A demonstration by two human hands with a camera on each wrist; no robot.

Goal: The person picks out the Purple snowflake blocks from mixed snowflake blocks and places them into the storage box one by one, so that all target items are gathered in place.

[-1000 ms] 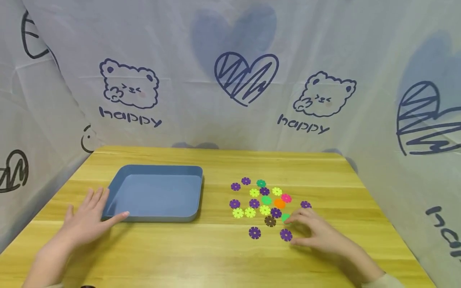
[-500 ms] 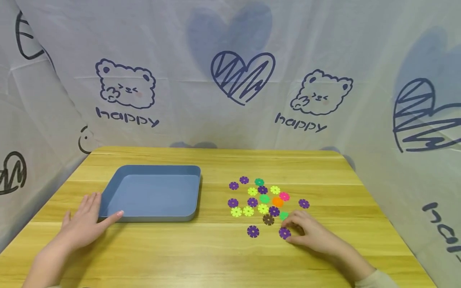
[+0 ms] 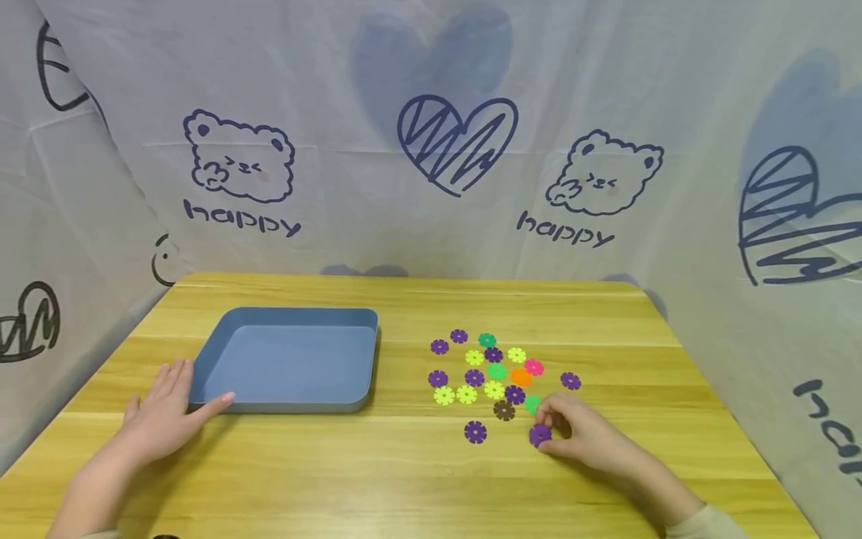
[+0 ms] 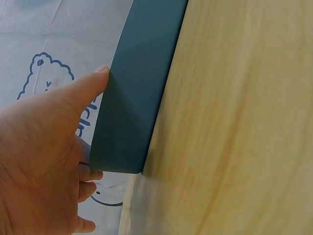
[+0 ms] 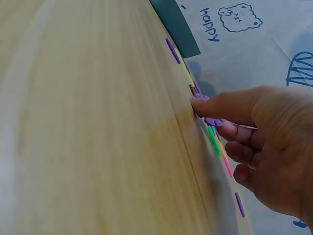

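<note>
My right hand [image 3: 587, 434] pinches a purple notched plastic disc [image 3: 539, 435] between thumb and fingers. In the right wrist view that purple disc [image 5: 212, 121] is tilted up off the wood behind the thumb. My left hand [image 3: 159, 421] rests at the near left corner of a blue-grey tray [image 3: 360, 408], fingers straight along its left side. In the left wrist view the thumb touches the upper edge of the tray's wall [image 4: 134, 93]. A green disc [image 3: 532, 404] lies close to my right fingertips, partly covered. Nothing lies in the tray.
Several more notched discs are spread over the wooden table [image 3: 377, 479], among them an orange disc [image 3: 521, 377], a pink disc [image 3: 534, 367] and a brown disc [image 3: 503, 410]. One purple disc [image 3: 570, 381] lies apart at right. A printed white cloth [image 3: 350, 209] hangs behind.
The right thumb and fingers have closed onto the near right purple disc and tipped it slightly rightward. The left hand stays at the tray corner; the whole view shifts slightly.
</note>
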